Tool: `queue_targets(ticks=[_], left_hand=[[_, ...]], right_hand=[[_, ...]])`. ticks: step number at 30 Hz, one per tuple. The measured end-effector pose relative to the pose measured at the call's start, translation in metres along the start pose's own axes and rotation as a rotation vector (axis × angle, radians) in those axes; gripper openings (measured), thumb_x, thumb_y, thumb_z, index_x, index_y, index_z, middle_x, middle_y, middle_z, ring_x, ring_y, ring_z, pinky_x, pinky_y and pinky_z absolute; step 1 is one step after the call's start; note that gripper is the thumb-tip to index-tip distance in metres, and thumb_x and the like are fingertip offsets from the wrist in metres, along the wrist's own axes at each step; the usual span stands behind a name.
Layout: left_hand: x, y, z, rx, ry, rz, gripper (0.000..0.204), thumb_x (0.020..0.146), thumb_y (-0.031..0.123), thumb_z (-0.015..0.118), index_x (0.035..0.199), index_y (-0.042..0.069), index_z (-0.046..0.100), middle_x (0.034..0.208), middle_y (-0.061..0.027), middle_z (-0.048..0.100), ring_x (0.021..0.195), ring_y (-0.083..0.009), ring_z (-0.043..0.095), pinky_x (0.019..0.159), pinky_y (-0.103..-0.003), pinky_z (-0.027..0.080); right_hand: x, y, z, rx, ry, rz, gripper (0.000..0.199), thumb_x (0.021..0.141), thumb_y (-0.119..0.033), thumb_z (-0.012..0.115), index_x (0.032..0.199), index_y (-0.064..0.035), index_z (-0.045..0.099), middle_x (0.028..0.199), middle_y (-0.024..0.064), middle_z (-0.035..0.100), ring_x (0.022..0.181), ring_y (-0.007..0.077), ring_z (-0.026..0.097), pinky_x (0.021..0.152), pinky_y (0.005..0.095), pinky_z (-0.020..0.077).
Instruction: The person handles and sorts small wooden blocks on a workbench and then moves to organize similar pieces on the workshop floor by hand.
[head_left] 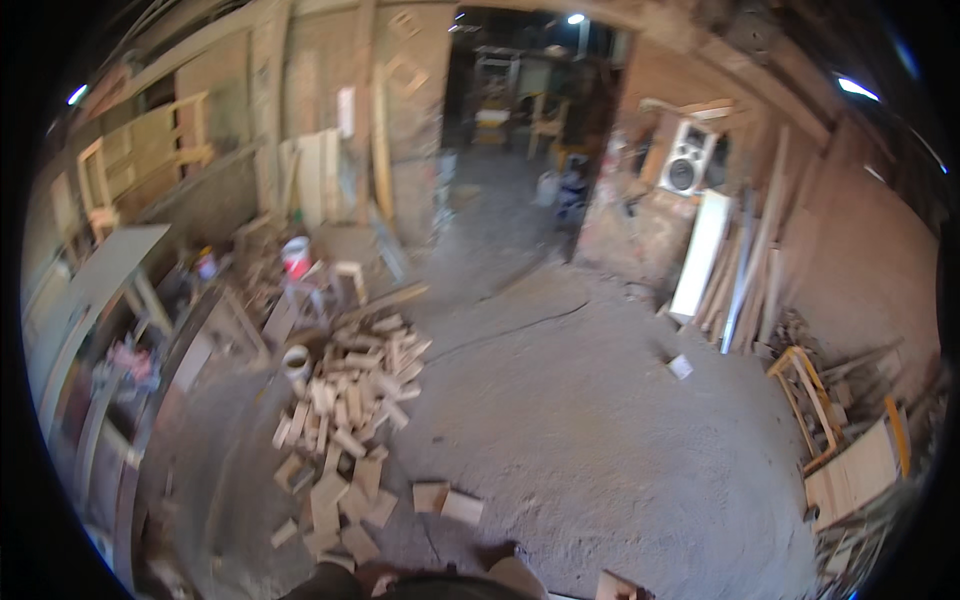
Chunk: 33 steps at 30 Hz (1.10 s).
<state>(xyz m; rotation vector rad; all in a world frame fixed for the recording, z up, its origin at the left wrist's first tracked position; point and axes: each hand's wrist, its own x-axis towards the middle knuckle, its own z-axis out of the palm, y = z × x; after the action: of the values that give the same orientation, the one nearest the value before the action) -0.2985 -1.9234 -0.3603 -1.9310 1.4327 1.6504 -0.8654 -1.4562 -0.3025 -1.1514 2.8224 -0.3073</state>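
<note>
Neither of my hands can be made out. Dark and beige shapes at the lower edge look like parts of my clothing or legs, and they are too cropped and blurred to tell apart. Closest to them lies a heap of cut wooden blocks (345, 400) on the floor, spreading down toward me. Two flat wooden pieces (447, 502) rest side by side, just right of the heap. Another wood piece (617, 586) shows at the bottom edge, partly cut off. A white bucket (296, 363) stands against the heap's left side.
A dark cable (510, 335) crosses the dusty floor (580, 430) toward an open doorway (510, 170). Boards (703, 255) lean on the right wall below a speaker (686, 158). Wooden frames (806, 405) and scraps lie at right. A workbench (110, 265) and red-and-white bucket (296, 258) stand left.
</note>
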Motion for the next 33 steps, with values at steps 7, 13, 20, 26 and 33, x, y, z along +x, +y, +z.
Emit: queue_targets(ticks=[7, 13, 20, 26, 33], left_hand=[[-0.011, -0.004, 0.12, -0.398, 0.23, 0.046, 0.07, 0.098, 0.062, 0.054, 0.134, 0.003, 0.065, 0.132, -0.028, 0.064, 0.126, -0.0421, 0.059, 0.104, -0.047, 0.046], [-0.054, 0.05, 0.171, -0.731, 0.287, 0.134, 0.069, 0.093, 0.059, 0.066, 0.131, 0.002, 0.066, 0.12, -0.0205, 0.069, 0.104, -0.0295, 0.067, 0.093, -0.04, 0.051], [-0.071, -0.037, 0.268, -1.183, 0.378, -0.307, 0.061, 0.091, 0.054, 0.073, 0.127, 0.004, 0.069, 0.102, -0.0106, 0.069, 0.081, -0.0218, 0.062, 0.073, -0.04, 0.051], [-0.136, -0.076, 0.279, -1.234, 0.318, -0.567, 0.067, 0.094, 0.061, 0.066, 0.133, 0.006, 0.063, 0.118, -0.0152, 0.068, 0.105, -0.0294, 0.065, 0.09, -0.047, 0.051], [-0.099, -0.11, 0.26, -1.278, 0.39, -0.551, 0.052, 0.095, 0.056, 0.067, 0.117, 0.009, 0.069, 0.101, -0.0084, 0.068, 0.092, -0.0214, 0.065, 0.08, -0.038, 0.052]], right_hand=[[0.252, -0.082, -0.051, 0.015, 0.095, -0.467, 0.061, 0.082, -0.039, 0.08, 0.127, -0.0022, 0.063, 0.113, 0.0249, 0.066, 0.104, 0.0456, 0.062, 0.091, 0.0563, 0.0485], [0.381, -0.217, -0.107, 0.136, -0.069, -0.676, 0.063, 0.081, -0.031, 0.083, 0.123, 0.0109, 0.063, 0.114, 0.0319, 0.068, 0.104, 0.0492, 0.066, 0.091, 0.053, 0.0525], [0.409, -0.313, -0.094, 0.097, -0.256, -0.778, 0.048, 0.081, -0.028, 0.083, 0.111, 0.0031, 0.063, 0.102, 0.0233, 0.067, 0.098, 0.0451, 0.065, 0.084, 0.053, 0.051], [0.409, -0.385, -0.057, 0.028, -0.412, -0.87, 0.039, 0.08, -0.026, 0.084, 0.095, 0.0015, 0.06, 0.092, 0.0222, 0.066, 0.092, 0.0447, 0.064, 0.079, 0.0517, 0.0495], [0.417, -0.458, 0.097, 0.022, -0.535, -1.027, 0.037, 0.083, -0.026, 0.081, 0.101, -0.001, 0.061, 0.099, 0.0195, 0.066, 0.097, 0.0408, 0.065, 0.082, 0.0478, 0.0516]])
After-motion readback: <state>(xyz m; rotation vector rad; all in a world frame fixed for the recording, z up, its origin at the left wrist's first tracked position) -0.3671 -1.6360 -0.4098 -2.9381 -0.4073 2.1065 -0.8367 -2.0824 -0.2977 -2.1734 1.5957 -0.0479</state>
